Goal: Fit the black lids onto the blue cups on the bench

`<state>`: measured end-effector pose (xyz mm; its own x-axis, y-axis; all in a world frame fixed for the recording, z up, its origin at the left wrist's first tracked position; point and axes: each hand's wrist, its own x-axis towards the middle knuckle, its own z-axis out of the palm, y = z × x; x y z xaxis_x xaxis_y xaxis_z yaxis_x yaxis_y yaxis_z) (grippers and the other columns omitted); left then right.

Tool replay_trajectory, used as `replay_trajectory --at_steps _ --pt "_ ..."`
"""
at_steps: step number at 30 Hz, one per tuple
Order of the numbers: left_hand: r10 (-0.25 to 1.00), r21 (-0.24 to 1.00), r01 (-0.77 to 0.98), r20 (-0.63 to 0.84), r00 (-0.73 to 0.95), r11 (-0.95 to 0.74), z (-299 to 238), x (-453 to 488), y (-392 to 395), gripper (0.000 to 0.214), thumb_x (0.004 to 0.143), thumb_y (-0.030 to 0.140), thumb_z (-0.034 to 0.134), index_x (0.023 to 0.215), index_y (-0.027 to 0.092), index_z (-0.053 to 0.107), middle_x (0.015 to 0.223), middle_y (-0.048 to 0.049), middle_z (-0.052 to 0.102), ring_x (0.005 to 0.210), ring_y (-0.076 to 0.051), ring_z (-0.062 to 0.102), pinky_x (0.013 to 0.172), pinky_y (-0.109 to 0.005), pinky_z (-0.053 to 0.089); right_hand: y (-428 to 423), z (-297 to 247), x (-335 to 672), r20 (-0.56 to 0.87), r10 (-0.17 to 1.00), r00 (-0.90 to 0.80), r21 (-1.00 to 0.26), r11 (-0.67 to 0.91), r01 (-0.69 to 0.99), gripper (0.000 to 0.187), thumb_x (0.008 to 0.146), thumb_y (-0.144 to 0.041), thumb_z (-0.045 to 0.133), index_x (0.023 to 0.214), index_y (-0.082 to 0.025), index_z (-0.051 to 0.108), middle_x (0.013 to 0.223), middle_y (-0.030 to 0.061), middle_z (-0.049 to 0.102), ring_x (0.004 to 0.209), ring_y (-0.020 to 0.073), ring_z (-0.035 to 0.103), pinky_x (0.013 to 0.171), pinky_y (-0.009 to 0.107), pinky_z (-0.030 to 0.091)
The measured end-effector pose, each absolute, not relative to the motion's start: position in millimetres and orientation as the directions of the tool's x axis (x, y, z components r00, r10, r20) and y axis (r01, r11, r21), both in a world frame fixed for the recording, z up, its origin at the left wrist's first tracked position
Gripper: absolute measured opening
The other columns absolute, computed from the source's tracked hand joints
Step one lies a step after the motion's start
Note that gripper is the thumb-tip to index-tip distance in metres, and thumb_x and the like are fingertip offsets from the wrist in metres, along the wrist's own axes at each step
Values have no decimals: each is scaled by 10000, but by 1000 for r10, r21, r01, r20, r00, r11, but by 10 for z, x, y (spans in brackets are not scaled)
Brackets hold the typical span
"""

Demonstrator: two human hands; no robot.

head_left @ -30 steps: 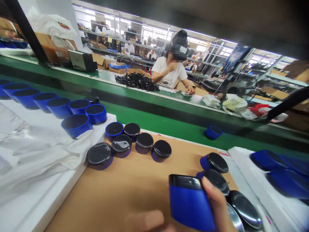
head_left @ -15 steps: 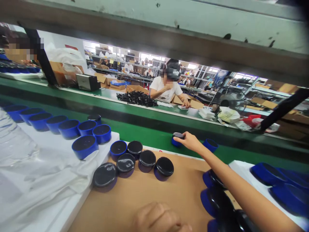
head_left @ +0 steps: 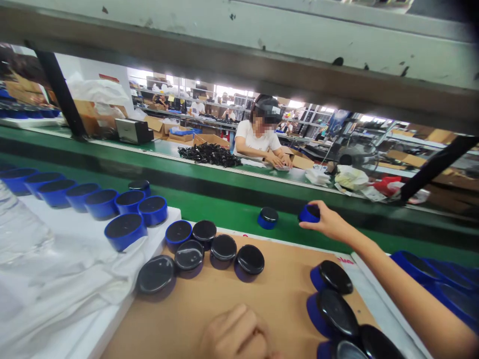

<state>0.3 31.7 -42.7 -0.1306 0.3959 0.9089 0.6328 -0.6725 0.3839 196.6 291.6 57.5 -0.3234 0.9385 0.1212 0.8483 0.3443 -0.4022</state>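
Observation:
My right hand (head_left: 328,223) reaches out over the green conveyor belt (head_left: 224,199) and grips a small blue round shell (head_left: 309,213), lifted just off the belt. A blue puck with a black top (head_left: 267,218) stands on the belt to its left. My left hand (head_left: 234,336) rests at the bottom edge on the brown cardboard sheet (head_left: 224,299), fingers curled together, nothing visible in them. Several black-topped blue pucks (head_left: 223,248) cluster on the cardboard ahead of it, and more (head_left: 333,314) line up at the right.
A white foam tray (head_left: 75,259) at the left carries a row of open blue shells (head_left: 125,230) and clear plastic film. Blue parts (head_left: 441,279) lie at the right. Across the belt a person in a white shirt (head_left: 258,142) works beside a pile of black cables (head_left: 209,153).
My right hand let go of the black-topped puck on the belt, moved right and took hold of the blue shell. The camera tilted slightly. My left hand stayed on the cardboard.

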Motion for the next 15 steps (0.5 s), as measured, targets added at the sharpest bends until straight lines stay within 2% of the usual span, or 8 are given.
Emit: replay_trajectory --at_steps 2,4,6,8,9,11,13,15 --pt "593 567 519 794 -138 -639 -376 -74 260 143 893 325 592 820 203 590 737 -14 606 529 -103 539 415 -208 355 2616 733 1912 139 882 -449 -467 459 756 646 802 -371 791 1322 -203 447 1158 82 638 981 235 659 903 375 544" --pt "762 740 361 639 -109 -568 -327 -146 213 304 855 351 662 1104 205 568 868 -48 665 623 -126 648 464 -175 470 2311 817 1880 151 843 -516 -497 516 698 704 747 -468 805 1324 -256 462 1189 75 649 1062 284 645 925 377 543" --pt "861 847 206 506 -36 -490 -287 -196 172 368 946 474 507 1179 190 531 826 -57 699 620 -138 687 464 -173 502 2052 815 1830 179 826 -534 -528 539 657 712 710 -521 802 1311 -284 504 1179 76 667 1089 334 639 900 413 562" --pt "947 945 -99 317 48 -311 -235 -219 120 517 980 587 314 1150 166 561 780 -69 713 631 -164 709 510 -221 530 1837 752 1726 236 808 -540 -578 563 590 722 686 -534 802 1316 -310 529 1178 76 677 1107 369 634 875 446 580" --pt "975 946 -277 201 93 -168 -198 -223 89 566 955 630 343 1155 155 576 808 -82 724 681 -184 723 572 -259 548 1736 712 1655 268 794 -545 -606 579 545 729 679 -536 803 1324 -330 534 1187 70 678 1127 379 626 876 455 585" --pt "986 840 -531 -20 164 106 -97 -220 25 611 800 638 649 1172 154 606 968 -108 745 872 -230 731 750 -327 549 1525 633 1502 306 769 -562 -658 597 459 744 666 -532 808 1341 -378 535 1211 47 676 1167 391 606 884 466 593" --pt "978 766 -610 -129 165 203 18 -212 -19 665 622 502 870 1145 156 647 1048 -109 749 998 -256 707 863 -351 515 1300 576 1388 310 745 -590 -704 597 384 758 662 -516 816 1357 -427 527 1232 18 672 1198 396 587 898 472 598" --pt "976 722 -657 -157 150 217 112 -203 -31 629 590 422 910 1112 159 676 1037 -98 762 1029 -263 703 911 -371 501 1081 551 1351 296 725 -622 -758 574 310 741 676 -470 819 1356 -477 523 1241 -18 671 1216 395 574 924 473 595"
